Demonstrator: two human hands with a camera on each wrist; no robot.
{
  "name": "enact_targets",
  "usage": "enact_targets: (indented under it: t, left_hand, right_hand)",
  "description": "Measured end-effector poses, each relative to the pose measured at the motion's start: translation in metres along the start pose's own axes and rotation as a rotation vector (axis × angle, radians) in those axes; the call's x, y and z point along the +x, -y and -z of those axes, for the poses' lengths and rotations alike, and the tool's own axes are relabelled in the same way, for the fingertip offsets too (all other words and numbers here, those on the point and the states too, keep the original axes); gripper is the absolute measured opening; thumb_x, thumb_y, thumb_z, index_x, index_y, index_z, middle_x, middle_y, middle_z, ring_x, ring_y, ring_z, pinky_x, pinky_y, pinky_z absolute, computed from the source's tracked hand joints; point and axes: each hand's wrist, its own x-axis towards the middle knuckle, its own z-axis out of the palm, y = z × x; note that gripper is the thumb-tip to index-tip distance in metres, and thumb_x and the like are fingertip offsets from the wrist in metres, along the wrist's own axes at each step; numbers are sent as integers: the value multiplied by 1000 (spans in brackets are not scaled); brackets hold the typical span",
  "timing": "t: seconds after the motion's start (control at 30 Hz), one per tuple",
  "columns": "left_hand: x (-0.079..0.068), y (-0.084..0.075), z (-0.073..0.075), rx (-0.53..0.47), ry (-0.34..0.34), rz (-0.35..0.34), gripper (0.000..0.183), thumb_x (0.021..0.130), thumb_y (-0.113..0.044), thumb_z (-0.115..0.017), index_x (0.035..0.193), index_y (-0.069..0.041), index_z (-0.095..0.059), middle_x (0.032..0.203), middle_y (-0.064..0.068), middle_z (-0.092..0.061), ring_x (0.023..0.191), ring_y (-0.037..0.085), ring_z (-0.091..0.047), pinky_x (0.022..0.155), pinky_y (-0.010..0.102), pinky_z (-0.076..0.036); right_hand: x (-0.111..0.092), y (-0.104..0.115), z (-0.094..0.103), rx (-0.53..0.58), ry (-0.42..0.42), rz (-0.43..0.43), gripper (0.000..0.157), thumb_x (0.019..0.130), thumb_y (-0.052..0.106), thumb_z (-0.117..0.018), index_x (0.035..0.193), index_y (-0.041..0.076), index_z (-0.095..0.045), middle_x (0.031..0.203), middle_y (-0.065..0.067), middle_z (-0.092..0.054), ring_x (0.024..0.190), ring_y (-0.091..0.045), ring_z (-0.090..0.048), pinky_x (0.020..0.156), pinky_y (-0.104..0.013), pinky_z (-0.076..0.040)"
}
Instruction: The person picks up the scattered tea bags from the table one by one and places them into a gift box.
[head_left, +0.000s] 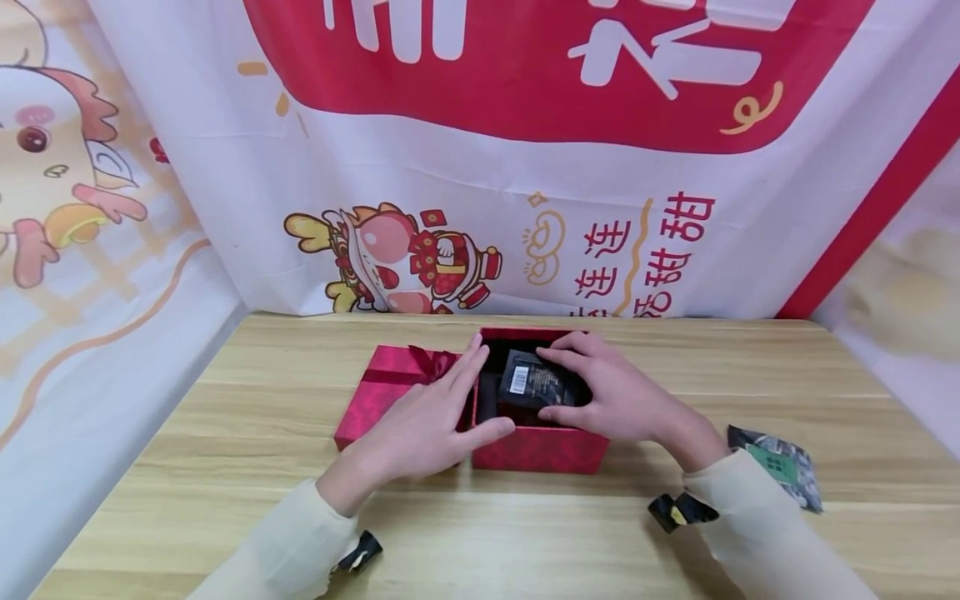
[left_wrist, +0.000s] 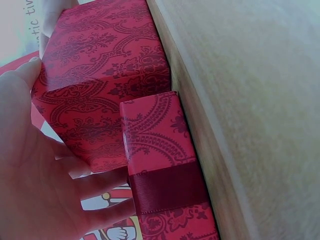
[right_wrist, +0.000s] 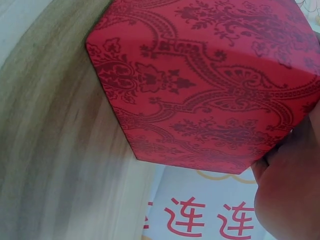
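Observation:
A red patterned gift box [head_left: 540, 450] stands uncovered on the table, its inside dark. Down in its mouth sits a black packet [head_left: 528, 379] with a white barcode label, which my right hand [head_left: 622, 396] holds between thumb and fingers. My left hand [head_left: 423, 425] rests along the box's left rim, fingers extended and thumb spread toward the front edge. To the left lies the matching lid [head_left: 390, 383] with a dark red ribbon and bow, partly covered by that hand. In the left wrist view, the fingers touch the box's side [left_wrist: 95, 120] behind the lid.
A dark foil packet with a green label [head_left: 780, 467] lies on the table [head_left: 525, 542] beside my right forearm. A printed red and white cloth [head_left: 480, 192] hangs behind the table's far edge. Black straps [head_left: 360, 552] show at both sleeves.

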Motion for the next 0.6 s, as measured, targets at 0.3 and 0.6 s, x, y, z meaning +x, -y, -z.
enact_targets:
  t: [0.3, 0.6]
  left_hand:
    - [1, 0, -1, -1, 4, -10, 106, 93, -88, -43, 173, -30, -7, 179, -17, -1, 126, 27, -66, 99, 44, -57]
    - [0, 1, 0, -10, 13, -6, 103, 94, -84, -49, 173, -30, -7, 179, -18, 0, 137, 29, -62, 103, 48, -57]
  right_hand:
    - [-1, 1, 1, -36, 22, 5, 77, 89, 48, -82, 152, 10, -59, 147, -7, -58, 135, -28, -52, 115, -55, -46]
    - [-2, 0, 2, -23, 13, 16, 73, 91, 49, -81, 151, 13, -60, 150, -6, -57, 140, -28, -52, 119, -55, -44]
